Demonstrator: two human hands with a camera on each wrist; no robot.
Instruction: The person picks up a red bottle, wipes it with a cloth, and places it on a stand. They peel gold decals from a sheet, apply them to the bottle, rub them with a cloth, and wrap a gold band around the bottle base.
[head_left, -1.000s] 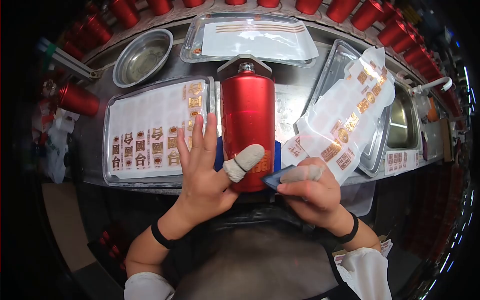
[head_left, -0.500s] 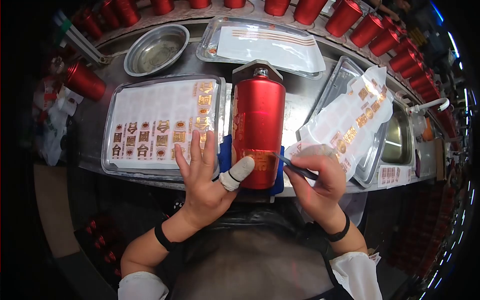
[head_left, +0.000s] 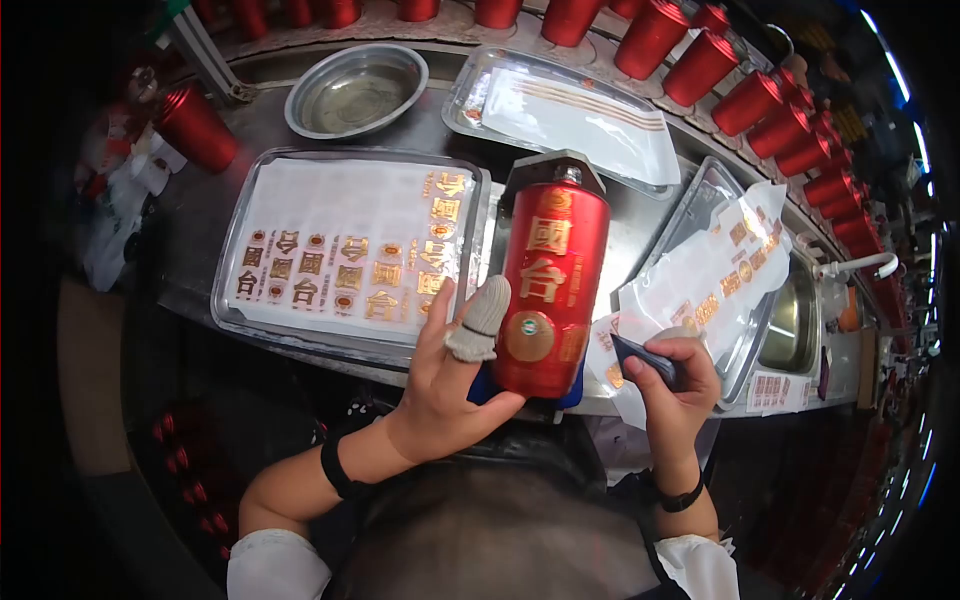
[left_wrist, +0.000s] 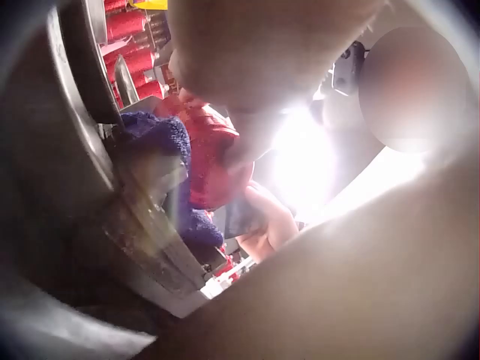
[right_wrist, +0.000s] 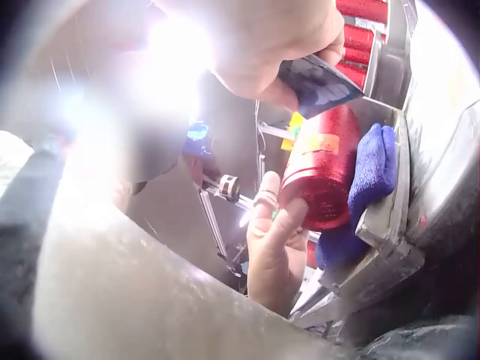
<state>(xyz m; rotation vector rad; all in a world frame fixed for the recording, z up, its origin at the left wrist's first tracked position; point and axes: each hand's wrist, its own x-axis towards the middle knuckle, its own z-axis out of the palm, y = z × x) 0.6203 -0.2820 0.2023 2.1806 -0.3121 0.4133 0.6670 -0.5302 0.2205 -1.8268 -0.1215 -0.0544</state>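
A red bottle point(head_left: 585, 225) with gold characters and a round gold emblem lies on its side, its neck away from me and its base toward me. Against the base edge, my left hand point(head_left: 435, 390) holds it with the thumb at the base and the fingers along the left side. One of those fingers wears a pale finger cover point(head_left: 484, 312). To the right of the bottle, apart from it, my right hand point(head_left: 682, 385) pinches a thin dark scraper point(right_wrist: 319, 88). Folded blue cloth point(right_wrist: 373, 169) lies under the bottle.
A decal sheet point(head_left: 310, 195) lies in the left tray; another sheet point(head_left: 700, 270) overlaps the right tray. Behind are a metal bowl point(head_left: 350, 95) and a tray with a striped sheet point(head_left: 580, 110). Red bottles point(head_left: 705, 65) line the back; a sink point(head_left: 790, 330) is at right.
The bottle has turned about its length, bringing the gold characters and round emblem on top. The left hand moved to the bottle's side and base; the right hand with the scraper drew away right.
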